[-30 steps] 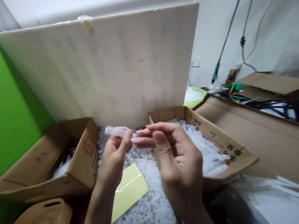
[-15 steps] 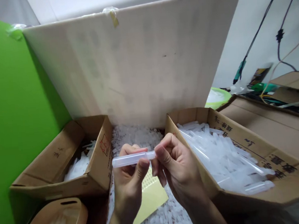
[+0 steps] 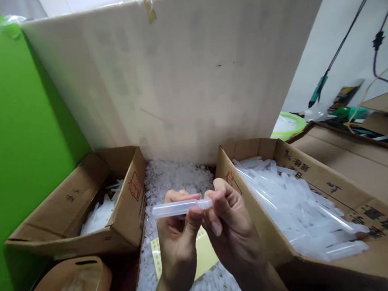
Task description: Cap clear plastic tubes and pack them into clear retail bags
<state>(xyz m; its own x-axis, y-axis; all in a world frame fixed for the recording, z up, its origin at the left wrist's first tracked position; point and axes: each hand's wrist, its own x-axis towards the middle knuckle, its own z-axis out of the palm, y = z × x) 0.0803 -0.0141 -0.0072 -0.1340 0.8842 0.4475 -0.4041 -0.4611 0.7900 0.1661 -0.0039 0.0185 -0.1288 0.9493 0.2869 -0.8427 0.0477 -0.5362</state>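
Observation:
My left hand (image 3: 178, 235) grips a clear plastic tube (image 3: 175, 208), held level at mid-frame with its closed end pointing left. My right hand (image 3: 230, 226) pinches the tube's right end, where a small cap or plug sits between thumb and fingers. Both hands hover over a heap of small white plastic pieces (image 3: 175, 181). A yellow sticker sheet (image 3: 203, 255) lies on that heap just under my hands.
A cardboard box (image 3: 305, 172) full of clear tubes stands at the right, and another box (image 3: 83, 205) with a few tubes at the left. A tan tray (image 3: 73, 283) is at lower left. A cardboard panel (image 3: 181, 74) and green wall (image 3: 9, 134) stand behind; cables lie far right.
The hands with the tube dropped lower in view over the second. My right fingers, first extended toward the tube's end, have closed onto it. The view shifted slightly.

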